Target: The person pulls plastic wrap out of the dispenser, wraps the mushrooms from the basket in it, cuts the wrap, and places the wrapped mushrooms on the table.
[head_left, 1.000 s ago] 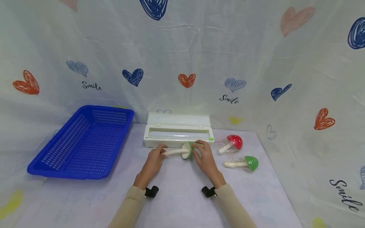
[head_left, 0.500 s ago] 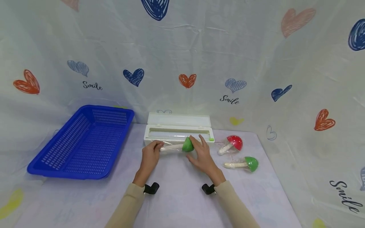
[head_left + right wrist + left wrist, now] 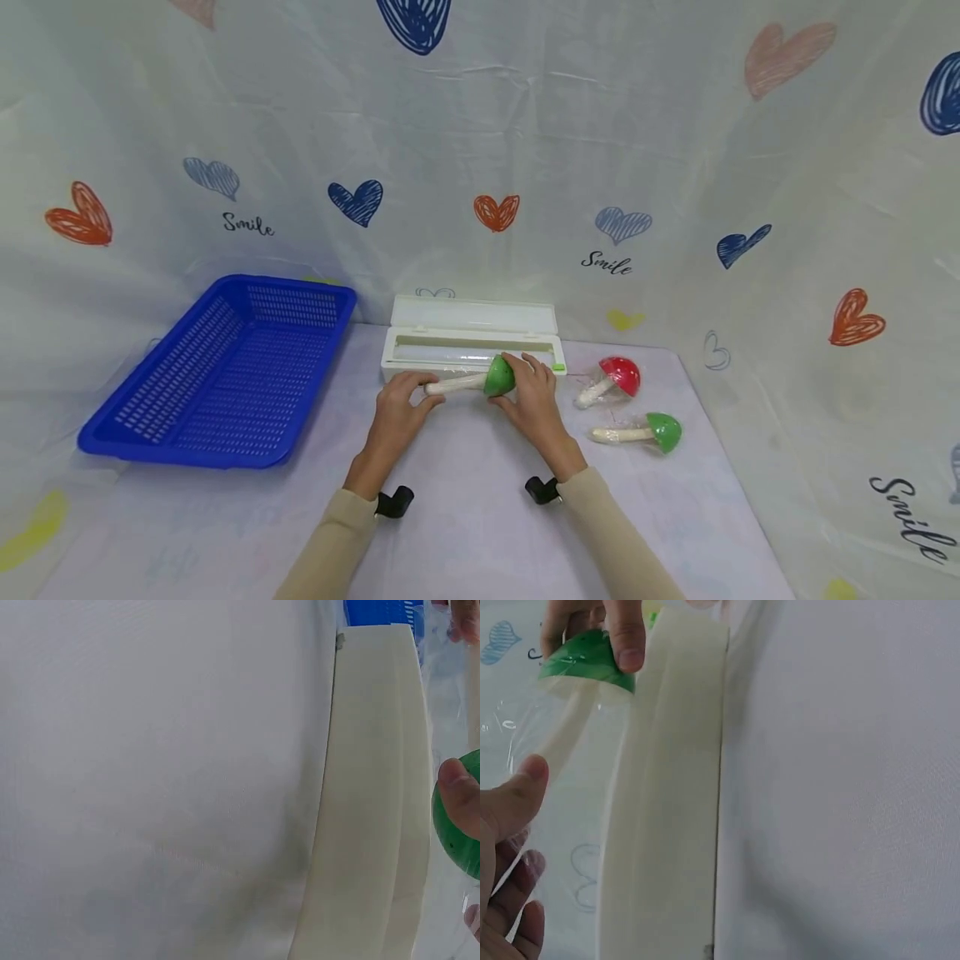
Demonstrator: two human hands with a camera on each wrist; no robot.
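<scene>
Over the front of the white cling film dispenser (image 3: 431, 367) lies a toy mushroom (image 3: 498, 377), its green cap to the right and white stem to the left. My left hand (image 3: 396, 412) holds the stem end between thumb and fingers. Clear film (image 3: 514, 724) wraps loosely around the stem in the left wrist view. With thumb and fingertips, my right hand (image 3: 534, 404) grips the cap. In the right wrist view its thumb presses on the green cap (image 3: 457, 836). The dispenser's lid (image 3: 472, 315) is raised, and a film roll shows inside.
A blue plastic basket (image 3: 187, 457) stands at the left. To the right lie a film-wrapped red-capped mushroom (image 3: 621, 375) and a film-wrapped green-capped one (image 3: 663, 432). Behind the table (image 3: 465, 517) hangs a heart-printed curtain (image 3: 540, 150).
The mushroom has risen from in front of the dispenser, and its cap has turned so its green top shows. The right fingers have closed round the cap; the left hand has stayed at the stem end.
</scene>
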